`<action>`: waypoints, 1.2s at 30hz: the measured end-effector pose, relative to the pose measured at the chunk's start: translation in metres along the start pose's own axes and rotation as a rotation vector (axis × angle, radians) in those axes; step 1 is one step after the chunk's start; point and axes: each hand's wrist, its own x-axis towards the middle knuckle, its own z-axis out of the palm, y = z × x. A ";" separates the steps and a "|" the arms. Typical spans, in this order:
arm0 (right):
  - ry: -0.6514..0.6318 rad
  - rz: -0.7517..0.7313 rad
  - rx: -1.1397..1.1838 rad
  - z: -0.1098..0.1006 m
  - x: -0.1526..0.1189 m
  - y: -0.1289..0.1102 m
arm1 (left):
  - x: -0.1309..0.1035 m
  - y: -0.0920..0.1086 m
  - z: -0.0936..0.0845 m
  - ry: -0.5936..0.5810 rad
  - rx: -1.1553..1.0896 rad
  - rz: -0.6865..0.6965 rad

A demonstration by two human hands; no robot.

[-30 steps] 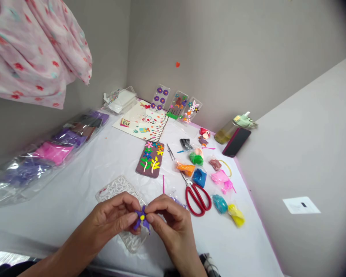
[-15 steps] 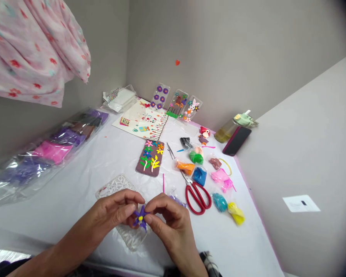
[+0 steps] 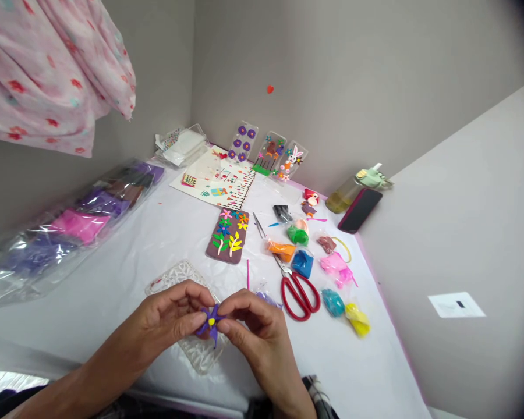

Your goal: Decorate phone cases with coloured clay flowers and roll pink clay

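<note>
A purple clay flower [image 3: 212, 322] with a yellow centre is held up between my two hands, one of its petals pointing down. My left hand [image 3: 174, 317] pinches it from the left, thumb and fingers closed on it. From the right, the thumb and forefinger of my right hand [image 3: 253, 323] grip another petal. Below the flower lies a clear case with a white lacy pattern [image 3: 201, 355], partly hidden by my left hand. Just behind my right hand is a small bag of purple clay [image 3: 267, 298], and a pink stick [image 3: 248, 274] lies near it.
Red-handled scissors [image 3: 300, 298] lie right of my hands, beside bagged clay such as blue [image 3: 303, 263] and yellow [image 3: 357, 319]. Farther back are a brown flowered case [image 3: 227, 235], tweezers [image 3: 259, 225], a phone [image 3: 360, 210] and a bottle [image 3: 344, 195]. Plastic-wrapped packs [image 3: 81, 226] lie left.
The purple flower has turned a little between my fingers, so that one petal now points straight down. Both hands still hold it. The view has shifted slightly.
</note>
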 end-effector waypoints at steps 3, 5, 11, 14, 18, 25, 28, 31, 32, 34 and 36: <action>-0.009 0.002 -0.027 0.000 0.000 -0.002 | 0.000 -0.001 0.000 0.022 0.000 -0.004; -0.011 -0.014 -0.049 0.000 0.000 -0.003 | -0.001 -0.002 0.000 0.021 -0.023 -0.019; -0.023 -0.078 -0.069 0.000 0.001 -0.001 | -0.001 -0.004 0.002 0.009 -0.021 -0.013; -0.011 -0.095 -0.100 0.000 0.001 -0.001 | 0.000 -0.005 0.002 0.000 -0.031 -0.019; -0.012 -0.091 -0.102 0.000 0.002 -0.002 | 0.000 -0.008 0.001 -0.028 -0.070 -0.024; 0.014 -0.052 -0.055 -0.002 0.002 0.001 | -0.002 -0.012 -0.002 0.018 -0.034 -0.029; 0.021 -0.065 -0.061 -0.002 0.001 0.001 | -0.002 -0.013 -0.002 0.004 -0.043 -0.034; 0.014 -0.067 -0.067 -0.002 0.002 0.000 | -0.003 -0.012 -0.001 0.003 -0.044 -0.022; 0.006 -0.078 -0.072 -0.001 0.002 0.000 | -0.004 -0.012 -0.001 0.004 -0.046 -0.018; -0.006 -0.110 -0.087 -0.001 0.002 -0.001 | -0.004 -0.013 -0.001 -0.001 -0.061 -0.019; -0.002 -0.131 -0.101 -0.001 0.002 -0.001 | -0.004 -0.014 -0.001 -0.007 -0.077 -0.036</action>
